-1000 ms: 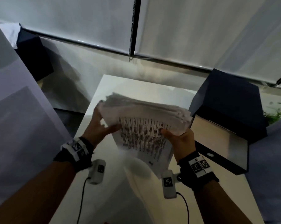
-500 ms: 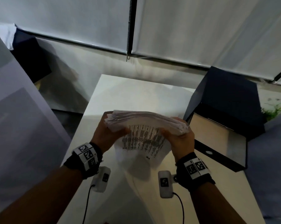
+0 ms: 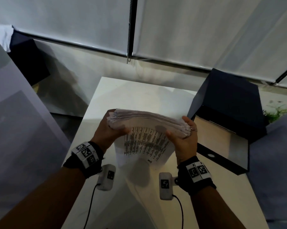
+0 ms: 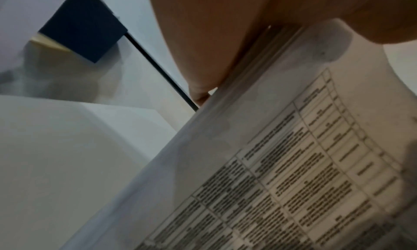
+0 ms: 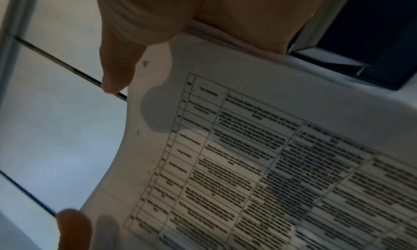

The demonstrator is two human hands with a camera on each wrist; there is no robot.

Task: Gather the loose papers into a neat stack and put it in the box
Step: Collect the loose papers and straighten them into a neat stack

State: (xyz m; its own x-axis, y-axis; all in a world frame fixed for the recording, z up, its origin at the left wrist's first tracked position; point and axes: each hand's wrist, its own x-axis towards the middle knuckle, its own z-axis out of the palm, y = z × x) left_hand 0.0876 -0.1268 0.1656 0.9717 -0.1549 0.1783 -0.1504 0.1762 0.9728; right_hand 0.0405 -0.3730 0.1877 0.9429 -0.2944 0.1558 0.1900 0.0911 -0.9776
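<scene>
A thick stack of printed papers (image 3: 147,124) stands on its long edge over the white table (image 3: 139,95), its printed table facing me. My left hand (image 3: 109,129) grips the stack's left end, thumb on the front sheet. My right hand (image 3: 184,134) grips the right end, thumb in front and fingers wrapped round the edge. The front sheet (image 4: 293,164) fills the left wrist view beside my left hand (image 4: 203,40). The right wrist view shows the same sheet (image 5: 259,155) under my right hand (image 5: 169,31). A dark blue box (image 3: 225,123) lies open to the right, its pale inside showing.
The box's raised lid (image 3: 230,96) stands behind its tray at the table's right edge. Window blinds (image 3: 90,22) hang behind the table. A dark object (image 3: 27,60) sits at the far left. A green plant (image 3: 276,111) peeks out past the box.
The stack has come down toward the table and stands more upright on its edge. Both hands have shifted out to its two ends, squaring the sheets.
</scene>
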